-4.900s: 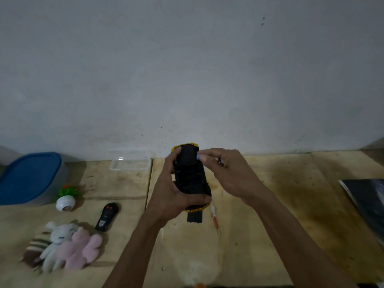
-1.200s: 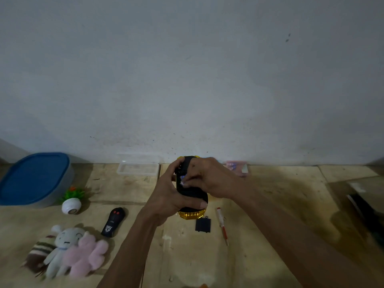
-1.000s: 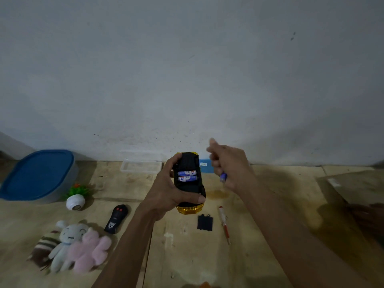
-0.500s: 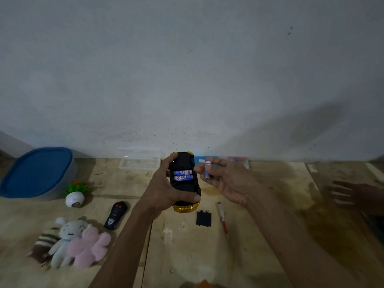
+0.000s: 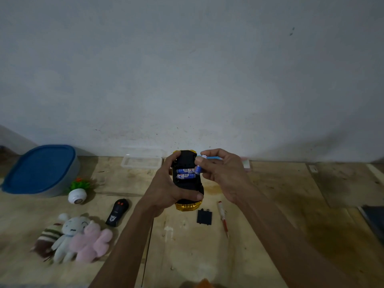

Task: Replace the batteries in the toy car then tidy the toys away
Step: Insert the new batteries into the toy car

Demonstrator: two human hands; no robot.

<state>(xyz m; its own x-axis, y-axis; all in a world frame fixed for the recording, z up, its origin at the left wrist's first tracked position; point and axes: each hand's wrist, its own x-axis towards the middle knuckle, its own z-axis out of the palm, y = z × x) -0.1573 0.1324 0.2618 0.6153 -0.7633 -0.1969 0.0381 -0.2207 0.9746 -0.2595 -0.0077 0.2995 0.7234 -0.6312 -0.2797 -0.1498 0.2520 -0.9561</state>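
Observation:
The yellow toy car (image 5: pixel 188 183) is upside down above the wooden table, its black underside facing me, and my left hand (image 5: pixel 166 189) grips it from the left. Two blue batteries (image 5: pixel 185 173) lie side by side in its uncovered battery bay. My right hand (image 5: pixel 221 174) pinches a third blue battery (image 5: pixel 198 169) at the bay's right edge, tilted, one end touching the car. The black battery cover (image 5: pixel 204 216) and a red-and-white screwdriver (image 5: pixel 223 219) lie on the table just below the car.
On the left lie a black remote (image 5: pixel 117 212), plush toys (image 5: pixel 74 239), a small white pot with a green plant (image 5: pixel 77 193) and a blue-lidded tub (image 5: pixel 40 170). A clear tray (image 5: pixel 142 162) and a battery pack (image 5: pixel 246 163) sit by the wall. A dark object (image 5: pixel 375 221) lies far right.
My right hand has brought the loose battery from beside the car to the right edge of the bay. A hand seen at the far right half a second ago is gone.

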